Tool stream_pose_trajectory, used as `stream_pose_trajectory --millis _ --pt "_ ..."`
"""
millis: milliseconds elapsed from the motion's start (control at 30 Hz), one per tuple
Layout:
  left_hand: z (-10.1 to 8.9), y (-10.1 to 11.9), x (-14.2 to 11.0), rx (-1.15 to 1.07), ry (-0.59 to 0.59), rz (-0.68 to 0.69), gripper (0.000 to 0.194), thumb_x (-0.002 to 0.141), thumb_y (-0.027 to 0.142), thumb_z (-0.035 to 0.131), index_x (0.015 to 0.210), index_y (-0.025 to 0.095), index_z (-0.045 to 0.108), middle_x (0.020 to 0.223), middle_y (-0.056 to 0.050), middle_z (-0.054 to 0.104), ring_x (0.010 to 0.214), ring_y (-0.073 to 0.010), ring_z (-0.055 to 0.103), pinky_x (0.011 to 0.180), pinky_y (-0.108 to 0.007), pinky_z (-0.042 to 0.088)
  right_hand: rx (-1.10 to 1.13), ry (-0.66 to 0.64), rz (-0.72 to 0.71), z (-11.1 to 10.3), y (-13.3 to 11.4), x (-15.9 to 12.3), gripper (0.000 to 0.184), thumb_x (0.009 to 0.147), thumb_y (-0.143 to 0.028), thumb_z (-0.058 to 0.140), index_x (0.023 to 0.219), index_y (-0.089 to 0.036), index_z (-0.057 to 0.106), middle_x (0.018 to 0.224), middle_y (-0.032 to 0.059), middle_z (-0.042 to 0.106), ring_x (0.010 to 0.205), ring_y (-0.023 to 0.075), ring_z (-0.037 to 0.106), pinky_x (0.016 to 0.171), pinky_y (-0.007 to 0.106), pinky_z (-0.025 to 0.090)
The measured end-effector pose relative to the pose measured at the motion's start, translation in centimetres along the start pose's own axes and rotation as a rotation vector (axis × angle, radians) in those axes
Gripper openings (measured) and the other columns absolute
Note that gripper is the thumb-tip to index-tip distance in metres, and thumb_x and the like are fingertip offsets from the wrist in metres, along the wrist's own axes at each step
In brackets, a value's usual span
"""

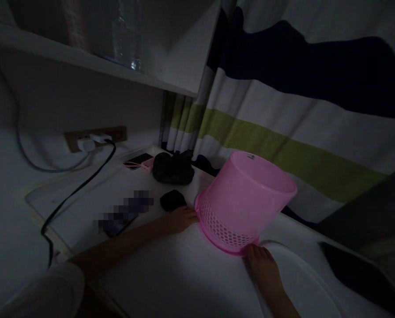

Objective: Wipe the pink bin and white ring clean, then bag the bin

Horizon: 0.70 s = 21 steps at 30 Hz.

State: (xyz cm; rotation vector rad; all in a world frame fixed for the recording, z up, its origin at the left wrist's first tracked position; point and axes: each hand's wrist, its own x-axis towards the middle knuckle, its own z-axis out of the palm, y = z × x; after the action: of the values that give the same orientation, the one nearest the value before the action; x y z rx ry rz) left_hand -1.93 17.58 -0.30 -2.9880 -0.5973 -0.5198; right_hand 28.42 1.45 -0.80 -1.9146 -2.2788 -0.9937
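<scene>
- A pink plastic basket (246,201) sits upside down and tilted on a white surface (171,274) in a dimly lit room, its latticed rim facing the camera and its closed base raised toward a striped curtain (283,132).
- The left hand (180,218) rests against the basket's rim on its left side, fingers laid loosely together along the edge; whether they curl around the rim cannot be made out in the gloom.
- The right hand (263,263) touches the lowest part of the rim from the front, fingers extended and slightly spread, fingertips on the edge rather than clamped on it.
- Just beyond the left hand lies a small dark object (172,199), and farther back a larger bundle of dark cloth (173,168).
- A phone with a pink strap (138,160) lies near the wall, where a white plug (90,141) sits in a socket and a black cable (74,192) trails across the surface.
- A shelf (94,62) above holds a clear bottle (127,35).
</scene>
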Motion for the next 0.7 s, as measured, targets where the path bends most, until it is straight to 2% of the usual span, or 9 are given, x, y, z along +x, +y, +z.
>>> stream_pose_trajectory --millis 167,367,467,600,700 --pt "0.5 -0.5 0.8 0.028 -0.033 0.135 0.028 0.083 0.017 0.041 0.095 0.029 0.064 0.097 -0.006 0.065 0.085 -0.0191 0.061 0.07 -0.034 0.048 0.024 0.034 -0.033 0.3 0.0 -0.4 0.019 0.077 -0.002 0.045 0.084 -0.018 0.052 0.081 0.0051 0.064 0.07 0.0162 0.06 0.066 0.028 0.044" --pt "-0.2 -2.8 2.0 0.006 -0.066 0.452 0.02 0.08 0.017 0.047 0.085 0.027 0.063 0.093 -0.008 0.064 0.086 -0.018 0.06 0.075 -0.032 0.05 0.018 0.075 -0.077 1.1 0.5 -0.7 0.022 0.076 0.0 0.043 0.085 -0.018 0.052 0.081 0.0046 0.064 0.069 0.0153 0.061 0.061 0.025 0.045" --pt "0.3 -3.9 2.9 -0.018 -0.076 0.562 0.013 0.078 0.022 0.051 0.076 0.029 0.062 0.09 -0.007 0.064 0.083 -0.0177 0.06 0.069 -0.033 0.051 0.052 0.12 -0.12 1.6 0.9 -0.7 0.025 0.075 0.0 0.043 0.088 -0.019 0.054 0.084 0.0042 0.066 0.068 0.0142 0.062 0.059 0.023 0.046" --pt "1.3 -4.8 3.6 -0.045 -0.073 0.63 0.015 0.078 0.029 0.05 0.066 0.03 0.058 0.083 -0.005 0.065 0.074 -0.0163 0.06 0.059 -0.032 0.05 0.094 0.122 -0.134 2.3 1.5 -0.8 0.033 0.071 0.003 0.04 0.088 -0.019 0.058 0.084 0.0042 0.068 0.071 0.0143 0.064 0.06 0.021 0.048" --pt "1.8 -5.2 3.5 -0.057 -0.054 0.618 0.02 0.081 0.03 0.045 0.065 0.029 0.056 0.08 -0.004 0.065 0.071 -0.0157 0.059 0.058 -0.032 0.049 0.098 0.055 -0.147 2.9 1.9 -1.1 0.035 0.072 0.001 0.041 0.091 -0.019 0.062 0.089 0.005 0.069 0.075 0.0145 0.065 0.063 0.021 0.05"
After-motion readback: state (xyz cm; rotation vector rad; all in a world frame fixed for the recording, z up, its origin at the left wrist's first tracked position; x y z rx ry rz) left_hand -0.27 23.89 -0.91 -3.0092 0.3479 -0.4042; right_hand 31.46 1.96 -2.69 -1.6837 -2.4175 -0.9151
